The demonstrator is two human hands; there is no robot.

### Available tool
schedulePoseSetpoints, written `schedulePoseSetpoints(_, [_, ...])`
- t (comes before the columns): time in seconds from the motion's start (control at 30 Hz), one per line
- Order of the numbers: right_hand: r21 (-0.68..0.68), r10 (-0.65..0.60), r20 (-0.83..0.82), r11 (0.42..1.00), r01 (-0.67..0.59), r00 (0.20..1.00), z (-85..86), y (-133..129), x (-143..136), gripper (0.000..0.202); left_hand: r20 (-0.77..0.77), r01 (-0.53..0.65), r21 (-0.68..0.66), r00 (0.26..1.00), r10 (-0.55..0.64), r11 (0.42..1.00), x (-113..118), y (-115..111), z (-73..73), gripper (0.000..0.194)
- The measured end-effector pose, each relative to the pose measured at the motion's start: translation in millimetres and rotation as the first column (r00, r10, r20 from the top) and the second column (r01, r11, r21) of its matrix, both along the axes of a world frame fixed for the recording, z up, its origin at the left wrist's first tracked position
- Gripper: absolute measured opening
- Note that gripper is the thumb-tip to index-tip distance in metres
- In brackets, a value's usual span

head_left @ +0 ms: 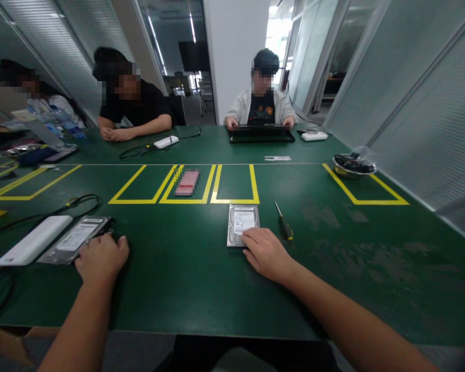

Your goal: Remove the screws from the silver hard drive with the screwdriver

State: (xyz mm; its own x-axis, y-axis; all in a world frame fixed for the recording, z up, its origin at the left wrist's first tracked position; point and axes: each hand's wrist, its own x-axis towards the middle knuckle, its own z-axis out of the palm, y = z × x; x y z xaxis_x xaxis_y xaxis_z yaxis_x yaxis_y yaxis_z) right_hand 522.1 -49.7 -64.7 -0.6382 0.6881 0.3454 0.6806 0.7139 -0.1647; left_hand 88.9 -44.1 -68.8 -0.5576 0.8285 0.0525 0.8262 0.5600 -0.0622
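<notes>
A hard drive (243, 222) with a white label lies flat on the green table, upright in the view's middle. My right hand (267, 253) is closed at its lower right corner, fingertips over the label's edge. At the left lies a second hard drive (75, 238), set at a slant. Over its right end my left hand (101, 256) rests with curled fingers, the thumb held out to the right; the fingertips are partly hidden. A screwdriver (283, 222) with a black and yellow handle lies to the right of the middle drive.
Beside the left drive is a white power bank (36, 240) with a black cable (81, 199). Yellow tape frames (234, 201) mark the table; one holds a blurred pink object (187, 183). A metal bowl (354, 168) stands right. Several people sit opposite; one holds a black tray (261, 135).
</notes>
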Motion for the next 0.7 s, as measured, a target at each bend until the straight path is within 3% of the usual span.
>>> schedulePoseSetpoints(0.33, [-0.026,0.001,-0.013,1.0,-0.002,1.0,0.2,0,2,0.027,-0.023,0.011,0.016,1.0,-0.011,1.0,0,-1,7.0,0.074])
schedulePoseSetpoints(0.7, [-0.05,0.005,-0.017,0.999,-0.006,1.0,0.6,0,2,0.029,0.023,-0.01,0.008,1.0,0.01,1.0,-17,2,-0.4,0.068])
